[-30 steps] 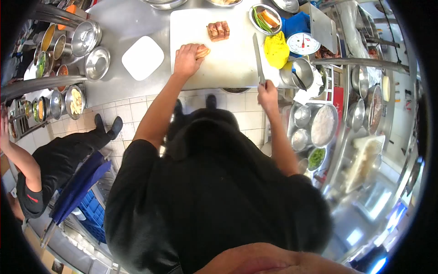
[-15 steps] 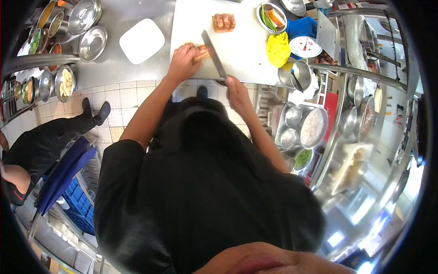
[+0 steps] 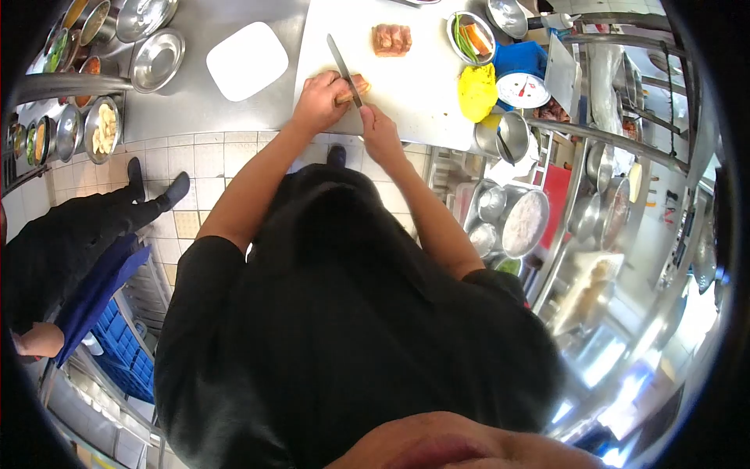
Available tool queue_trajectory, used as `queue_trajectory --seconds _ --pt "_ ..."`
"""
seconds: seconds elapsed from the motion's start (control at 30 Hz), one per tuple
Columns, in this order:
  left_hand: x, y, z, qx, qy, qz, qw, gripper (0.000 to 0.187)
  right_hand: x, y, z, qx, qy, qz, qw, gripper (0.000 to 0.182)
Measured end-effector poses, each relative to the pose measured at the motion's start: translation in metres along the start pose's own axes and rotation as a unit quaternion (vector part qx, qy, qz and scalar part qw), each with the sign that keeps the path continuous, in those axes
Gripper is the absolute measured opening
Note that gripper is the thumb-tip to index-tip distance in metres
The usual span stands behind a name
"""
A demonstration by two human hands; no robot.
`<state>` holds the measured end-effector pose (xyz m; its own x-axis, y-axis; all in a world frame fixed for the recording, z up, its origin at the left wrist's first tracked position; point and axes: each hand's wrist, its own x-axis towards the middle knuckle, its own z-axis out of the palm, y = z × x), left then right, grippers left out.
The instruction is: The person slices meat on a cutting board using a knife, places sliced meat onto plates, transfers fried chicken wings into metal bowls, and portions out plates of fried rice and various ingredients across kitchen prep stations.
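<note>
My left hand (image 3: pixel 319 103) is closed on a piece of meat (image 3: pixel 362 81) near the front left of the white cutting board (image 3: pixel 430 102). In my right hand (image 3: pixel 380 134) is the handle of a long knife (image 3: pixel 339 59). Its blade slants away to the left across the meat, right beside my left fingertips. Farther back on the board lies a block of reddish-brown meat (image 3: pixel 391 40), with lines across it as if sliced. To the left, a white plate (image 3: pixel 247 62) rests on the steel counter (image 3: pixel 195 109).
A bowl of vegetables (image 3: pixel 472 37), a yellow cloth-like bundle (image 3: pixel 477 92) and a dial scale (image 3: pixel 523 90) stand at the board's right. A steel pot (image 3: pixel 504 134) is nearer me. Metal bowls (image 3: pixel 158 61) line the left. Another person's legs (image 3: pixel 78 215) show at left.
My right hand has swung the knife left, from beside the piece of meat to across it. My left hand keeps its hold. The whole view has shifted slightly.
</note>
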<state>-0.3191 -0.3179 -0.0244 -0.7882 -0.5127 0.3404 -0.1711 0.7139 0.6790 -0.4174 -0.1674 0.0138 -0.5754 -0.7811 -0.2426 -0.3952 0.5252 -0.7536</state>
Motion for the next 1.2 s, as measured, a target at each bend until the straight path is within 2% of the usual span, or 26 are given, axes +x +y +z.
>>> queue_trajectory --seconds 0.07,0.17,0.27,0.37,0.47,0.5,0.6,0.63,0.8,0.97,1.07,1.2 --pt "0.001 0.002 -0.006 0.011 -0.023 -0.012 1.0 0.032 0.002 -0.003 0.004 0.032 0.032 -0.017 0.999 0.042" --pt "-0.003 -0.002 -0.004 0.004 0.008 0.002 1.0 0.028 0.008 -0.004 -0.006 0.056 -0.03 0.051 0.997 0.042" --pt "-0.003 -0.007 -0.003 0.006 -0.007 0.008 1.0 0.03 0.001 -0.024 -0.02 0.085 -0.058 0.15 0.983 0.042" --pt "-0.001 -0.005 -0.003 0.006 -0.028 -0.007 1.0 0.032 -0.002 0.001 0.003 0.017 0.057 -0.044 0.997 0.043" --pt "0.001 -0.006 -0.003 0.007 -0.007 0.024 1.0 0.031 0.015 0.0 0.009 0.012 0.036 -0.038 0.999 0.044" --pt "0.001 -0.006 -0.005 0.014 -0.027 0.017 0.999 0.032 0.019 -0.002 0.008 0.025 0.027 -0.012 0.999 0.043" --pt "-0.004 -0.002 -0.012 -0.066 0.01 0.017 0.998 0.031 0.009 -0.01 -0.008 0.079 -0.009 0.07 0.994 0.043" --pt "-0.005 -0.003 -0.014 -0.063 -0.005 0.018 0.998 0.031 0.003 -0.014 -0.013 0.087 -0.018 0.085 0.992 0.043" --pt "0.0 -0.009 -0.02 -0.012 -0.06 0.042 0.997 0.029 -0.032 -0.024 -0.019 0.05 -0.018 0.052 0.997 0.044" --pt "-0.005 -0.006 -0.016 -0.013 -0.038 0.02 0.999 0.024 -0.046 -0.018 -0.022 0.016 -0.024 0.056 0.998 0.045" --pt "0.0 -0.019 -0.012 -0.027 -0.021 0.036 0.999 0.022 -0.007 -0.015 -0.002 0.005 -0.032 0.026 0.999 0.045" --pt "-0.004 -0.01 -0.015 -0.034 -0.017 0.031 0.999 0.022 0.0 -0.019 0.005 0.013 -0.012 -0.003 1.0 0.045"
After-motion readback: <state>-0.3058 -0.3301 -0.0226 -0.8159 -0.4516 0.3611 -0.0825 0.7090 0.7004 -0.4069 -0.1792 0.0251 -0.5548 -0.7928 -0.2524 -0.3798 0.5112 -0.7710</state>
